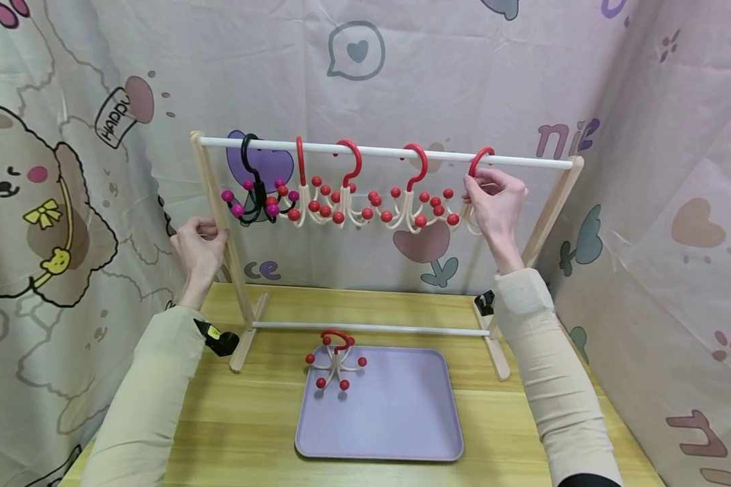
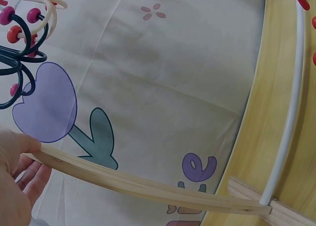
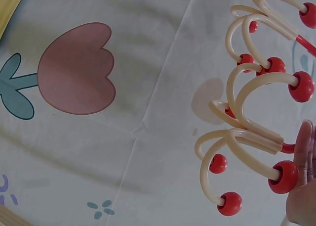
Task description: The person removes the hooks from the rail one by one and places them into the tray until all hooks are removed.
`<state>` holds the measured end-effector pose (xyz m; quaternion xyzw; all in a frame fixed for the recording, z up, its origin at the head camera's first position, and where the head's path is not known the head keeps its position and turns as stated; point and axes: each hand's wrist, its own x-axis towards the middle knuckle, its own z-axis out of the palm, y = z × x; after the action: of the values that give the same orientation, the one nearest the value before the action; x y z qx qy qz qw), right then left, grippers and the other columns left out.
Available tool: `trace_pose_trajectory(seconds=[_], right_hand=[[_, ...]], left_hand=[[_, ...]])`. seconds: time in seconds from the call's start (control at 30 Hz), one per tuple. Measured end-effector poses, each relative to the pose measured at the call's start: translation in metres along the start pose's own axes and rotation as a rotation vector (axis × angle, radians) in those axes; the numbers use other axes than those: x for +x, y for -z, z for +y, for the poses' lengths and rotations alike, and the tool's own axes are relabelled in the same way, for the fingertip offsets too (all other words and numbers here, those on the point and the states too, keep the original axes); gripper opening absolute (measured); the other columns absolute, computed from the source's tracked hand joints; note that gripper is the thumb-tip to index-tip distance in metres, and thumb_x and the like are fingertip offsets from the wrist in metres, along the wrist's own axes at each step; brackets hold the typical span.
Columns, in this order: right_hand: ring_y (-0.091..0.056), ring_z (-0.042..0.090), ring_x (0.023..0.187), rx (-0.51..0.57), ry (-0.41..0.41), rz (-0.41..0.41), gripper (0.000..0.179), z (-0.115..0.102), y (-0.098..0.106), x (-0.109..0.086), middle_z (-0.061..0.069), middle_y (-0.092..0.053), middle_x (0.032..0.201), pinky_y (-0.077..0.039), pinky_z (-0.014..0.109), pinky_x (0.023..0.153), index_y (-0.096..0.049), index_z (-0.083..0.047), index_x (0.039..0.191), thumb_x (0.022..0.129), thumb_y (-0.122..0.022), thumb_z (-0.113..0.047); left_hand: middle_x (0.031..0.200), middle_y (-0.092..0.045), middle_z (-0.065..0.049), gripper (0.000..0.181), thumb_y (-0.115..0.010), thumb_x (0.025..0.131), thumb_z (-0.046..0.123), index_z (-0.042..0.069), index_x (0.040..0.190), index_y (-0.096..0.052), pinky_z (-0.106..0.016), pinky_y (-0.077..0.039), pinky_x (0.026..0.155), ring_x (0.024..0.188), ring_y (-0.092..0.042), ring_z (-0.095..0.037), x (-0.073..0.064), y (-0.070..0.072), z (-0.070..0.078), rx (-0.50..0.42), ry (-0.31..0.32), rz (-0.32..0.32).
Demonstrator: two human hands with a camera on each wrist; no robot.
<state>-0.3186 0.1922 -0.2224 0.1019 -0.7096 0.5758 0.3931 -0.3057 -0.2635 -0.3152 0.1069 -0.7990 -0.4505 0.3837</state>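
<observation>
The R hand (image 1: pixel 496 203) pinches the red hook of a cream hanger (image 1: pixel 480 159) near the R end of the rack; thumb and fingers are closed up to about the hook's thickness, and the curve of this hook goes over the white top bar (image 1: pixel 378 151), just above the fingertips. If the hook already puts its weight on the bar, I can't tell. Below this grip hang the curved arms w/ red balls, partly hidden by the hand in the head view. The L hand (image 1: pixel 200 247) has its thumb and fingers around the L wooden post (image 1: pixel 236 274), a light hold w/ only a small opening, below the height of the top bar. Btw. the 2 grips, on the same bar, hang 4 more: nearest to the R hand are 3 cream hangers (image 1: pixel 409 203) w/ red hooks, then, nearest to the L hand, 1 black hanger (image 1: pixel 258 196) w/ pink balls. Well below both hands is the low bar (image 1: pixel 365 329), and in front of it, on the table (image 1: pixel 250 419), a lilac tray (image 1: pixel 396 412). 1 loose hanger (image 1: pixel 337 365), also cream w/ red hook, stands on the tray's far L corner, closer to the L grip. Behind all is a printed curtain (image 1: pixel 432 74).
</observation>
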Motion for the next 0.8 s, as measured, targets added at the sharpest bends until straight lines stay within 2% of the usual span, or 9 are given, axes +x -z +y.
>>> trace_pose_trajectory(seconds=[0.13, 0.23, 0.33, 0.4, 0.43, 0.53, 0.63, 0.7, 0.8], right_hand=[[-0.064, 0.000, 0.054, 0.021, 0.009, 0.014, 0.019, -0.003, 0.001, 0.000, -0.016, -0.067, 0.071, -0.054, 0.013, 0.058, -0.075, 0.007, 0.100, 0.088, -0.073, -0.007], [-0.064, 0.000, 0.054, 0.048, 0.015, 0.025, 0.020, -0.004, 0.001, 0.001, -0.016, -0.067, 0.071, -0.054, 0.013, 0.059, -0.074, 0.008, 0.100, 0.088, -0.073, -0.007], [-0.064, 0.000, 0.054, 0.075, 0.023, 0.037, 0.021, -0.005, 0.002, 0.001, -0.016, -0.068, 0.072, -0.055, 0.013, 0.060, -0.075, 0.008, 0.101, 0.088, -0.074, -0.008], [-0.065, 0.000, 0.054, 0.088, 0.026, 0.045, 0.021, -0.006, 0.002, 0.002, -0.014, -0.069, 0.073, -0.055, 0.013, 0.060, -0.075, 0.007, 0.102, 0.088, -0.074, -0.008], [-0.065, 0.001, 0.054, 0.099, 0.028, 0.049, 0.021, -0.007, 0.003, 0.002, -0.013, -0.070, 0.073, -0.055, 0.013, 0.060, -0.075, 0.007, 0.102, 0.087, -0.074, -0.007], [-0.066, 0.002, 0.054, 0.140, 0.028, 0.062, 0.020, -0.009, 0.004, 0.002, -0.005, -0.074, 0.076, -0.056, 0.014, 0.060, -0.076, 0.007, 0.102, 0.086, -0.075, -0.005], [-0.066, 0.003, 0.054, 0.177, 0.032, 0.069, 0.019, -0.010, 0.005, 0.003, 0.000, -0.076, 0.079, -0.056, 0.015, 0.059, -0.076, 0.007, 0.101, 0.085, -0.075, -0.002], [-0.066, 0.004, 0.054, 0.190, 0.037, 0.070, 0.019, -0.011, 0.006, 0.004, 0.001, -0.076, 0.079, -0.056, 0.015, 0.059, -0.075, 0.008, 0.101, 0.085, -0.075, -0.002], [-0.066, 0.004, 0.055, 0.200, 0.049, 0.073, 0.019, -0.013, 0.009, 0.004, 0.000, -0.076, 0.080, -0.056, 0.016, 0.058, -0.075, 0.009, 0.102, 0.086, -0.075, -0.002]], left_hand=[[0.076, -0.060, 0.017, 0.022, -0.072, 0.087, 0.010, -0.001, 0.106, -0.072, -0.039, -0.039, 0.105, 0.071, -0.046, 0.011, 0.001, 0.001, 0.000, -0.018, 0.007, -0.005], [0.074, -0.056, 0.023, 0.022, -0.072, 0.087, 0.010, -0.001, 0.106, -0.071, -0.040, -0.036, 0.106, 0.085, -0.057, -0.003, 0.001, 0.001, 0.000, -0.025, 0.008, -0.010], [0.077, -0.063, 0.014, 0.023, -0.072, 0.088, 0.010, -0.002, 0.107, -0.071, -0.041, -0.034, 0.107, 0.106, -0.061, -0.024, 0.001, 0.000, 0.000, -0.025, 0.010, -0.015], [0.084, -0.071, -0.002, 0.024, -0.071, 0.088, 0.010, -0.002, 0.108, -0.071, -0.042, -0.033, 0.108, 0.114, -0.059, -0.030, 0.000, 0.000, 0.000, -0.023, 0.010, -0.018], [0.090, -0.074, -0.010, 0.024, -0.071, 0.088, 0.010, -0.002, 0.108, -0.071, -0.042, -0.034, 0.108, 0.113, -0.060, -0.031, 0.000, 0.000, 0.000, -0.019, 0.010, -0.017], [0.104, -0.074, -0.024, 0.025, -0.071, 0.089, 0.012, -0.002, 0.109, -0.071, -0.042, -0.037, 0.106, 0.099, -0.060, -0.021, 0.000, 0.000, 0.001, -0.002, 0.007, -0.013], [0.105, -0.073, -0.026, 0.024, -0.071, 0.089, 0.012, -0.002, 0.109, -0.071, -0.041, -0.039, 0.104, 0.081, -0.052, -0.002, 0.000, 0.000, 0.001, 0.006, 0.000, -0.006], [0.105, -0.073, -0.026, 0.024, -0.071, 0.089, 0.012, -0.002, 0.109, -0.071, -0.041, -0.040, 0.104, 0.076, -0.044, 0.007, 0.001, 0.000, 0.000, 0.006, -0.005, -0.005], [0.103, -0.074, -0.025, 0.024, -0.072, 0.089, 0.012, -0.002, 0.109, -0.071, -0.040, -0.040, 0.103, 0.074, -0.042, 0.010, 0.001, 0.000, 0.000, 0.005, -0.004, -0.005]])
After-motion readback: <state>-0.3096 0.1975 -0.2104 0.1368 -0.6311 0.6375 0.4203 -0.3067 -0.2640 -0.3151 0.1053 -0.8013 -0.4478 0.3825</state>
